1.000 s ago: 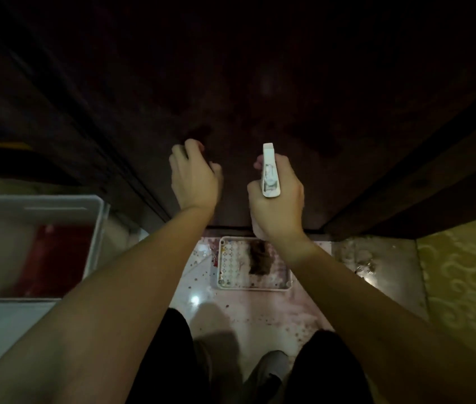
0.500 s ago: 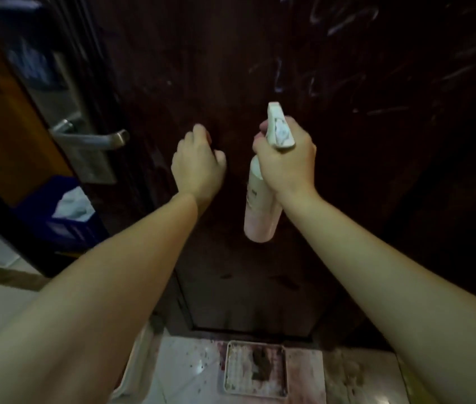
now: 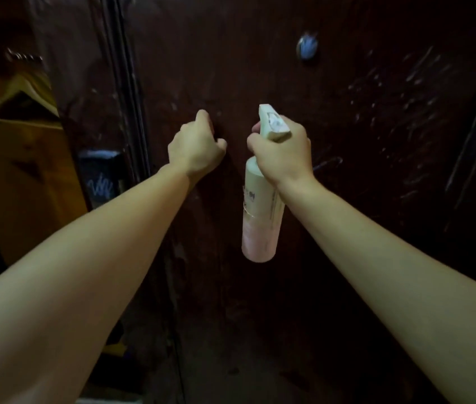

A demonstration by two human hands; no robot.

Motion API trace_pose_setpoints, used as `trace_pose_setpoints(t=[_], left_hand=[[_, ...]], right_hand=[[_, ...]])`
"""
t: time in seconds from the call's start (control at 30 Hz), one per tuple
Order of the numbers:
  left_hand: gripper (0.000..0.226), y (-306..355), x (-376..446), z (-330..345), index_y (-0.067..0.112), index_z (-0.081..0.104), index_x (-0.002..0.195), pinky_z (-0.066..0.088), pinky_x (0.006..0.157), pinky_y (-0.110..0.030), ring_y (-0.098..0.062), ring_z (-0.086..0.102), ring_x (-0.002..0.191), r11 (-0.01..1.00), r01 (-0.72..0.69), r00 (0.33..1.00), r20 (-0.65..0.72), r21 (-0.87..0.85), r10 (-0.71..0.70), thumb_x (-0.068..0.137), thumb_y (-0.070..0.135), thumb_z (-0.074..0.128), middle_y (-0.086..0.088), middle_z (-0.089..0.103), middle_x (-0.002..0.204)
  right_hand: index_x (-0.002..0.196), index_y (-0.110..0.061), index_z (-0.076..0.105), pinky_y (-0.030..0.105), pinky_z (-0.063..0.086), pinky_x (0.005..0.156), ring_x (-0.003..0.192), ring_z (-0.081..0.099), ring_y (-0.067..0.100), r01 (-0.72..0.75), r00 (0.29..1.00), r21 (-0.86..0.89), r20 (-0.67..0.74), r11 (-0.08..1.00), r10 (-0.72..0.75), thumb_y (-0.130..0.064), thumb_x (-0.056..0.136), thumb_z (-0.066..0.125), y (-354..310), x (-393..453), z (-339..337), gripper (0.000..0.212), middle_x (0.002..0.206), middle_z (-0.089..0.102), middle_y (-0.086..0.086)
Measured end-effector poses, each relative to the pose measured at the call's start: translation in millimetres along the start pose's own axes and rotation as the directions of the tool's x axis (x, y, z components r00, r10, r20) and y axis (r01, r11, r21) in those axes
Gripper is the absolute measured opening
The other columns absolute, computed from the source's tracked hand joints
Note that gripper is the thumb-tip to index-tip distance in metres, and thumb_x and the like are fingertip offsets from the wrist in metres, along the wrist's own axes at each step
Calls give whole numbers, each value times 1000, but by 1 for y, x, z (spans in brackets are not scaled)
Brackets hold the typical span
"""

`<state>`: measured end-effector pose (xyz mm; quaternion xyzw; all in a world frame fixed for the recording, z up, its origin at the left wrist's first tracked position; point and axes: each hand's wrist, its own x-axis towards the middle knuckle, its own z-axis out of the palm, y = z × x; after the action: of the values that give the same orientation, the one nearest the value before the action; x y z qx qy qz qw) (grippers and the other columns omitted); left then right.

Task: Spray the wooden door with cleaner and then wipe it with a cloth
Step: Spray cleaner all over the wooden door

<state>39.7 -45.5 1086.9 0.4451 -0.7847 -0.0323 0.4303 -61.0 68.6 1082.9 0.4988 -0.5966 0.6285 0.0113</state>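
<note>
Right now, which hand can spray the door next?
The right hand. It already grips the spray bottle, nozzle toward the door. The left hand is curled against the door, with no bottle.

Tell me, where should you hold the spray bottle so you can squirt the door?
Probably at the neck, right under the spray head, as the right hand does now. The bottle hangs upright with its nozzle toward the door, so come from the back, away from the door. The narrow neck fits curled fingers near the trigger.
</note>
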Motion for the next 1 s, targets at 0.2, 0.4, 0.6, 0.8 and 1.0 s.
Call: trace_pose_setpoints(t=[0.2,0.4,0.6,0.8,1.0], left_hand=[[31,5,54,-57,18,44,101,40,71,-38,-23,49,87,994,-99,990,-97,37,102,85,37,63,-1,53,97],[36,-7,87,-112,10,46,108,44,92,-48,-35,47,108,987,-149,967,-201,54,157,84,29,63,-14,43,115],[53,-28,96,-150,4,40,131,36,104,-43,-37,37,124,995,-72,947,-309,65,89,86,22,62,-18,32,135],[75,-54,108,-179,1,23,148,28,115,-43,-37,27,139,999,14,964,-265,41,-3,89,26,61,-20,18,154],[74,-75,117,-196,0,25,148,28,116,-39,-34,28,142,999,21,989,-145,43,-15,88,26,60,-21,22,155]], right_hand=[[69,-24,61,39,53,74,74,61,15,58,998,41,5,997,-58,-21,70,64,-45,47,5,5,66,60,-10],[63,-17,64,40,56,76,77,66,21,160,986,74,32,984,-163,-29,56,58,-113,87,19,15,65,66,-3],[66,-15,64,48,57,84,84,67,28,230,969,174,46,957,-241,-32,48,58,-167,113,57,26,69,65,-2],[56,-14,53,30,45,59,62,54,17,266,956,210,66,941,-285,-26,56,59,-199,117,90,13,56,52,-6],[67,-6,61,43,55,75,74,63,28,289,954,207,17,934,-299,-32,51,56,-202,123,119,30,59,59,-2]])
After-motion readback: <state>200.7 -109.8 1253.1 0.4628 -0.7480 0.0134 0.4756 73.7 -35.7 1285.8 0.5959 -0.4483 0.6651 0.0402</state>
